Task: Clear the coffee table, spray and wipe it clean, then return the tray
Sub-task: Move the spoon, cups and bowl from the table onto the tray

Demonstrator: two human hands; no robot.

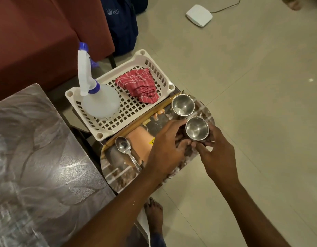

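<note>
A printed tray (118, 175) rests on a low stand to the right of the grey coffee table (38, 157). It carries two steel cups and a steel spoon (125, 150). My left hand (166, 145) and my right hand (216, 150) curl around the nearer steel cup (197, 128) from both sides, fingertips meeting under it. The farther steel cup (183, 105) stands just behind. A white basket (170, 86) behind the tray holds a clear spray bottle (99, 102) with a blue and white trigger and a folded red cloth (140, 84).
A maroon sofa (38, 41) stands behind the table, with a dark blue bag (122, 27) beside it. A white device (198, 15) with a cable lies on the tiled floor at the back. My bare foot (154, 213) is on the floor below the tray.
</note>
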